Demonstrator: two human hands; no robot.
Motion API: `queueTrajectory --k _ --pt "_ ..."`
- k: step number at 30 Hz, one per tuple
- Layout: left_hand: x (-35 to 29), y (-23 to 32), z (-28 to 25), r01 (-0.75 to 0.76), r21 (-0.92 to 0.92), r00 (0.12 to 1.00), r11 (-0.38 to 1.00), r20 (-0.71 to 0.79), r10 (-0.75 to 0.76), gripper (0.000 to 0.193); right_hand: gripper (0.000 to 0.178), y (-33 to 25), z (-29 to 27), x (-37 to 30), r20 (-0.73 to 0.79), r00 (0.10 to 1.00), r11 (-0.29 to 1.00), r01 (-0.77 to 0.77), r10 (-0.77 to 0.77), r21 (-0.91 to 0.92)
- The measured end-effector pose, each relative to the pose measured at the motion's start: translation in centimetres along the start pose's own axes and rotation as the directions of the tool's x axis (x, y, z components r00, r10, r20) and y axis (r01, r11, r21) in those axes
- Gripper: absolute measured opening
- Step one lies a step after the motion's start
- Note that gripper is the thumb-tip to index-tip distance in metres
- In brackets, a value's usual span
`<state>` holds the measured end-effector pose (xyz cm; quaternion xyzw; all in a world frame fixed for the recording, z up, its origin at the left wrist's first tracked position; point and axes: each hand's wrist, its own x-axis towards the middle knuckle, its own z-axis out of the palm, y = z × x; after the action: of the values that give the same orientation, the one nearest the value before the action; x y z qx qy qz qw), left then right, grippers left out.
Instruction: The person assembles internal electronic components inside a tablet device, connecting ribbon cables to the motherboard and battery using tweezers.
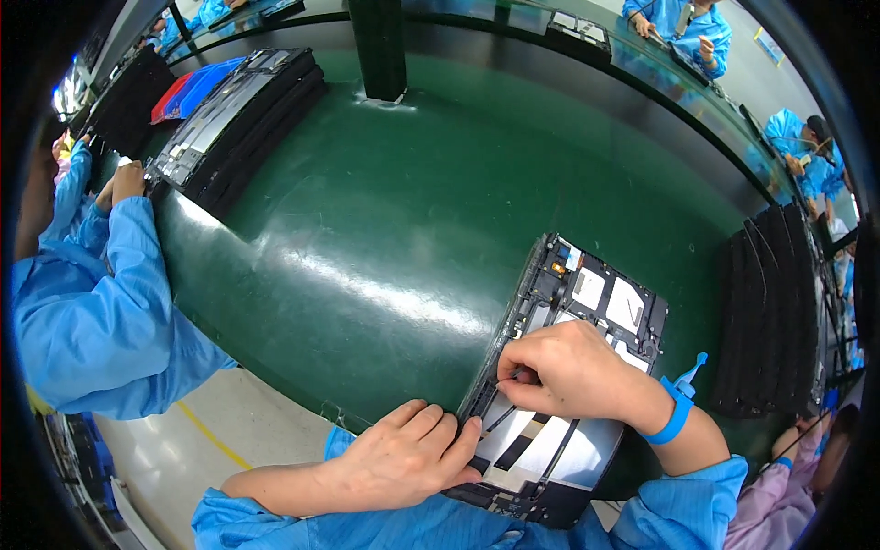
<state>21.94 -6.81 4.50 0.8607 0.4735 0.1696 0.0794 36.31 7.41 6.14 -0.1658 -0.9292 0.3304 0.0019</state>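
Left hand [408, 454] flat, fingers pressing tablet frame [632, 316] edge; right hand [568, 371] pinched, apparently on thin cable.

You have an opened tablet chassis [587, 302] lying flat, angled, on the green conveyor belt, silver panel and black ribbon cables exposed.

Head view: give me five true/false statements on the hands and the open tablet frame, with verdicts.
1. The left hand rests on the lower left edge of the open tablet frame. True.
2. The right hand hovers clear of the frame. False: its fingertips pinch down at the frame's left side.
3. The right wrist wears a blue strap. True.
4. The frame lies on a red table. False: the table is green.
5. A stack of dark panels stands right of the frame. True.
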Motion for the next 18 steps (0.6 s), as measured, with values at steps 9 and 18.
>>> queueTrajectory --k 9,18 --pt "0.2 -0.2 0.0 -0.006 -0.028 1.0 1.0 0.006 0.006 0.044 0.01 0.0 -0.6 0.4 0.002 0.994 0.992 -0.105 0.105 -0.072" --pt "1.4 -0.5 0.6 0.152 -0.065 0.986 0.986 -0.062 -0.156 0.053 0.013 -0.5 -1.5 1.3 0.084 0.961 0.955 -0.249 0.265 -0.161"
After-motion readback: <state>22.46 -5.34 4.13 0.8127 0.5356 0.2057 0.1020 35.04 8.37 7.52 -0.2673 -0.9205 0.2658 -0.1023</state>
